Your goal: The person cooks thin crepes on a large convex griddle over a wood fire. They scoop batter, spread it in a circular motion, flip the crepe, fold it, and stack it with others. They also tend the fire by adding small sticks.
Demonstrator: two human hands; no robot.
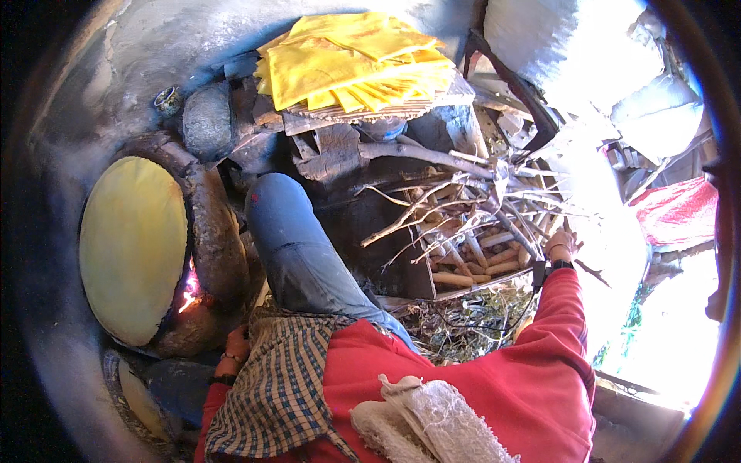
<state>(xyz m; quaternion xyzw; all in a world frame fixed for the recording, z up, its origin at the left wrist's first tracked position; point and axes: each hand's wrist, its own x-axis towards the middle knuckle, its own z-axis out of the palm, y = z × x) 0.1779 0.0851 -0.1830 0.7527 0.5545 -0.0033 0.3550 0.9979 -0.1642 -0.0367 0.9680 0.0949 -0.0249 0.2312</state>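
My right hand (561, 244) reaches out to the right, at the edge of a heap of dry branches (428, 209). Bright glare washes out its fingers, so whether they grip a twig is unclear. Under the branches, bare corncobs (502, 254) fill a dark-sided box (419, 263). Low on the left, my left hand (236, 342) rests beside my checked cloth (278, 370), its fingers partly hidden. Near it stands a clay stove (217, 231) with a flame (189, 289) in its opening. A thin yellow round of batter or flatbread (136, 249) covers the griddle on top.
Folded yellow flatbreads (353, 63) are stacked on a ridged board (370, 113) at the back. A dark rounded stone or block (207, 121) and a small tin (168, 101) stand behind the stove. Dry leaves (469, 324) lie before the box. A pink-red sack (677, 211) is far right.
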